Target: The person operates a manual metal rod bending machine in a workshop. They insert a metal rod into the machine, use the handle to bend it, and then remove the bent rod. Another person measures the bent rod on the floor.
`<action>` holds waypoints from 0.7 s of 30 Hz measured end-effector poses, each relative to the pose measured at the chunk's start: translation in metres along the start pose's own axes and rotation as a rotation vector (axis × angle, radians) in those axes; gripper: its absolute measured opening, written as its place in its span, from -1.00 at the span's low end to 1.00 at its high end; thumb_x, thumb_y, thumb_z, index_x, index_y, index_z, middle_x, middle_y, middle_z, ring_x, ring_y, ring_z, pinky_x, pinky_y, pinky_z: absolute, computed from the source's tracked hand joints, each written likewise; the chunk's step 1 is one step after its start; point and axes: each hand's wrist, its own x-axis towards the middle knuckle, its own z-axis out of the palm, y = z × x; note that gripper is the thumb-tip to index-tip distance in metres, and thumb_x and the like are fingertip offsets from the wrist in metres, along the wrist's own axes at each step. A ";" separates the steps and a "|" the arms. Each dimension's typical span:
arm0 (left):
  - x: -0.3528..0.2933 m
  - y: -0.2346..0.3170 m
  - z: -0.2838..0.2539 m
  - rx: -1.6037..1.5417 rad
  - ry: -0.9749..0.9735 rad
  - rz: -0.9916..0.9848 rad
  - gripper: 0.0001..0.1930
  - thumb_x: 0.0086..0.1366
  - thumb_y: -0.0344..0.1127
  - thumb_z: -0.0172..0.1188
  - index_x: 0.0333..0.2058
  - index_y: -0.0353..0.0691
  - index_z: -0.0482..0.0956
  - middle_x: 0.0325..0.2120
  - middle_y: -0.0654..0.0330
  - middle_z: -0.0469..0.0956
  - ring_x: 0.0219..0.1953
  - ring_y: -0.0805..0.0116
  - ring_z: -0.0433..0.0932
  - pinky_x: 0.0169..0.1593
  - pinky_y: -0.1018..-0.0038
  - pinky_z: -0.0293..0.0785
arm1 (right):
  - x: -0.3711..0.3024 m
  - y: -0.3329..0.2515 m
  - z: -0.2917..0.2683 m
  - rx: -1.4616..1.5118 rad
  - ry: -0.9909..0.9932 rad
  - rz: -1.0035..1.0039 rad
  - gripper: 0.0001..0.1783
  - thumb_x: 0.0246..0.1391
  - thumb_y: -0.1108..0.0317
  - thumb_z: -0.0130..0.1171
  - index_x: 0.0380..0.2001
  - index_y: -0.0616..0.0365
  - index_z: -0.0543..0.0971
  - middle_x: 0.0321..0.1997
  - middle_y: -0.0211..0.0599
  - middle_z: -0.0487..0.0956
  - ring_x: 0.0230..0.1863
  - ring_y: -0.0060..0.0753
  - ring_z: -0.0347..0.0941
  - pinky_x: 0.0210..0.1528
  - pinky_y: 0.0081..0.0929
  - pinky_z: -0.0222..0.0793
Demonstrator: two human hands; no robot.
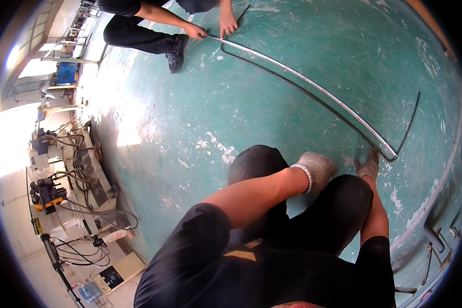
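A long, thin dark bar, bent at both ends into a wide U, lies on the green floor. A pale tape measure stretches beside its long middle length, meeting the bar near the closer bend. My right hand, in a greyish glove, reaches down to that bend. Its fingertips touch the bar while the thumb is spread apart. Over my knees is my left hand, in a knitted glove, away from the bar; its fingers are not clearly visible. At the far end, a co-worker's two bare hands hold the tape against the bar.
The co-worker's dark shoe stands left of the far bend. Along the left side are machines with hoses and cables. A metal frame with a handle is at the lower right. Worn paint marks the green floor.
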 end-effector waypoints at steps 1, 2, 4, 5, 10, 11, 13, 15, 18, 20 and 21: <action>-0.001 0.000 -0.001 -0.002 -0.004 -0.002 -0.74 0.28 -0.35 0.26 -0.08 -0.18 0.77 -0.15 -0.06 0.78 0.00 -0.16 0.75 0.05 -0.02 0.66 | 0.000 -0.001 0.000 -0.001 0.000 0.004 0.05 0.03 0.23 0.64 0.53 0.18 0.34 0.73 -0.03 0.20 0.73 0.02 0.06 0.71 -0.18 0.10; -0.001 0.001 -0.003 -0.005 -0.008 -0.004 -0.74 0.28 -0.36 0.26 -0.07 -0.18 0.77 -0.15 -0.06 0.78 0.00 -0.16 0.75 0.05 -0.02 0.66 | 0.000 -0.001 0.001 -0.002 0.000 0.007 0.05 0.03 0.23 0.63 0.54 0.18 0.34 0.73 -0.03 0.20 0.73 0.02 0.06 0.71 -0.18 0.09; -0.002 0.001 -0.004 -0.007 -0.012 -0.004 -0.73 0.28 -0.36 0.26 -0.07 -0.18 0.77 -0.15 -0.06 0.78 0.01 -0.16 0.75 0.05 -0.02 0.66 | 0.000 -0.002 0.001 -0.002 -0.001 0.012 0.05 0.04 0.23 0.63 0.54 0.17 0.33 0.73 -0.04 0.20 0.73 0.01 0.05 0.72 -0.19 0.08; -0.001 0.000 -0.004 -0.008 -0.012 -0.002 -0.73 0.28 -0.37 0.26 -0.06 -0.18 0.77 -0.15 -0.06 0.78 0.01 -0.16 0.75 0.05 -0.02 0.66 | 0.000 -0.001 0.001 -0.001 -0.002 0.014 0.05 0.04 0.23 0.63 0.54 0.17 0.33 0.73 -0.04 0.20 0.73 0.01 0.06 0.72 -0.19 0.08; 0.000 -0.003 -0.001 -0.016 -0.017 -0.006 -0.72 0.28 -0.36 0.28 -0.05 -0.17 0.77 -0.15 -0.06 0.78 0.01 -0.16 0.75 0.05 -0.01 0.66 | 0.000 -0.006 -0.002 -0.017 -0.022 0.029 0.06 0.05 0.22 0.63 0.55 0.16 0.32 0.73 -0.06 0.19 0.73 0.01 0.06 0.71 -0.19 0.09; 0.000 -0.001 -0.004 -0.018 -0.021 -0.004 -0.72 0.28 -0.36 0.28 -0.05 -0.17 0.77 -0.15 -0.06 0.78 0.01 -0.16 0.75 0.05 -0.01 0.65 | 0.000 -0.003 0.000 -0.032 -0.017 0.030 0.06 0.05 0.22 0.63 0.55 0.16 0.32 0.74 -0.06 0.19 0.73 0.01 0.06 0.71 -0.19 0.09; 0.000 -0.001 -0.005 -0.018 -0.025 -0.003 -0.72 0.27 -0.35 0.29 -0.05 -0.16 0.77 -0.14 -0.06 0.78 0.01 -0.16 0.74 0.06 -0.01 0.65 | 0.001 -0.002 0.001 -0.051 -0.012 0.033 0.05 0.05 0.21 0.64 0.54 0.14 0.33 0.74 -0.10 0.19 0.73 -0.01 0.07 0.70 -0.20 0.12; 0.000 -0.002 -0.004 -0.014 -0.025 -0.003 -0.72 0.27 -0.35 0.30 -0.05 -0.16 0.77 -0.14 -0.06 0.78 0.01 -0.16 0.74 0.06 0.00 0.65 | 0.001 -0.004 0.001 -0.060 -0.009 0.037 0.02 0.06 0.20 0.64 0.53 0.11 0.36 0.74 -0.16 0.21 0.72 -0.05 0.07 0.68 -0.23 0.17; -0.001 -0.002 -0.005 -0.027 -0.022 -0.007 -0.72 0.27 -0.36 0.30 -0.05 -0.16 0.77 -0.15 -0.06 0.77 0.01 -0.16 0.74 0.05 0.00 0.65 | 0.001 -0.007 0.000 -0.063 -0.017 0.036 0.01 0.06 0.20 0.64 0.52 0.12 0.36 0.73 -0.17 0.21 0.73 -0.06 0.07 0.68 -0.23 0.16; 0.000 -0.003 -0.004 -0.016 -0.010 0.005 -0.72 0.26 -0.37 0.30 -0.05 -0.17 0.77 -0.15 -0.06 0.77 0.01 -0.16 0.74 0.05 0.00 0.65 | 0.001 -0.005 0.000 -0.067 -0.012 0.039 0.01 0.07 0.20 0.64 0.52 0.13 0.36 0.73 -0.17 0.21 0.73 -0.07 0.07 0.69 -0.23 0.16; 0.000 -0.003 -0.003 -0.010 -0.004 0.011 -0.72 0.26 -0.37 0.30 -0.06 -0.17 0.78 -0.15 -0.06 0.77 0.01 -0.16 0.74 0.05 0.00 0.65 | 0.002 -0.004 0.000 -0.069 -0.010 0.040 0.01 0.07 0.20 0.64 0.52 0.13 0.36 0.73 -0.17 0.21 0.73 -0.07 0.07 0.69 -0.23 0.15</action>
